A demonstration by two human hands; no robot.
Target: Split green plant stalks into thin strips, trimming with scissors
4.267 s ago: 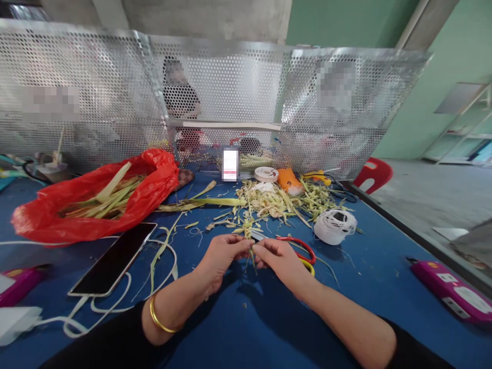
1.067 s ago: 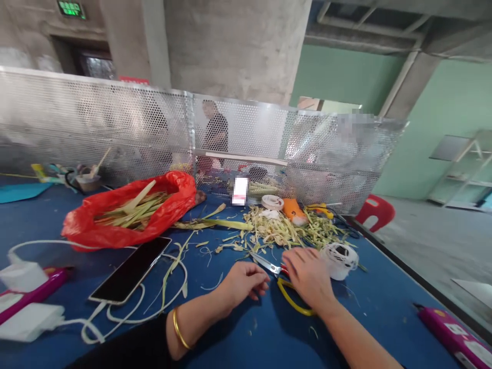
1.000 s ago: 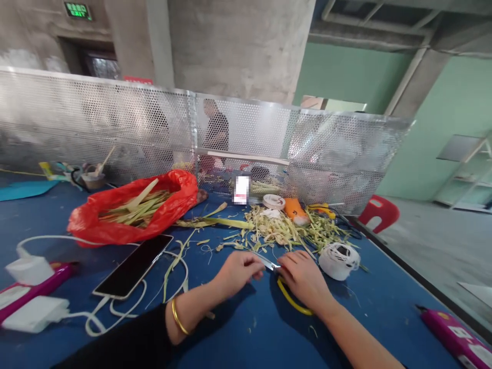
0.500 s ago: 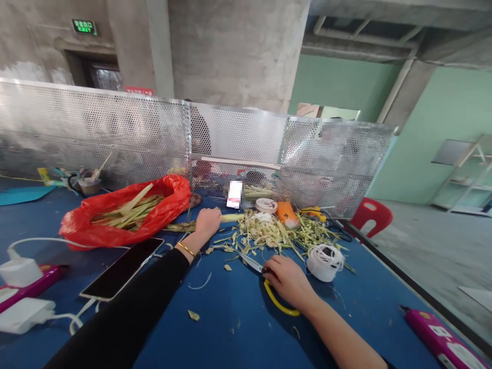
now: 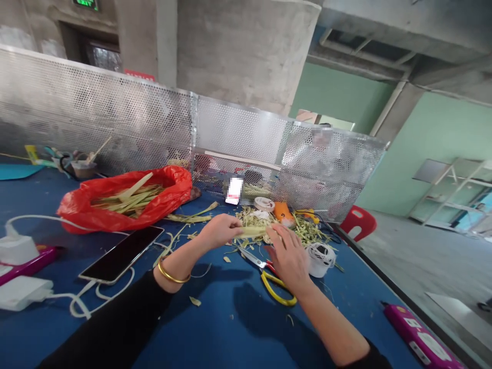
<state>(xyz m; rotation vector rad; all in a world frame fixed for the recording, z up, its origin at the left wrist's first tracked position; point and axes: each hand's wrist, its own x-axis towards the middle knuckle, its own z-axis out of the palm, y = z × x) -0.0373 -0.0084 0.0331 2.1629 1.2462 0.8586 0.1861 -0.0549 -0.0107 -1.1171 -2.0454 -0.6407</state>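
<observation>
In front of me, a flat, pale green dried plant strip [image 5: 252, 232] is stretched between my hands, just above the table. My left hand [image 5: 220, 232] pinches its left end. The fingers of my right hand [image 5: 287, 256] close over the right end, and they partly hide it. Scissors with yellow and red handles [image 5: 277, 295] lie on the table below my right hand, blades pointing up and left. Behind the strip spreads a heap of cut plant scraps [image 5: 303, 228]. A spool of white cord [image 5: 321, 260] stands to the right of my right hand.
A red plastic bag [image 5: 111, 224] of long dried strips sits at the left, with a dark phone [image 5: 121, 256] and white cables before it. A perforated metal screen [image 5: 238, 123] borders the blue table [image 5: 215, 328]. A purple power strip [image 5: 418, 335] lies right.
My right hand has left the scissors on the table and moved up to the strip's right end. My left hand has brought the strip nearer. The view has shifted slightly.
</observation>
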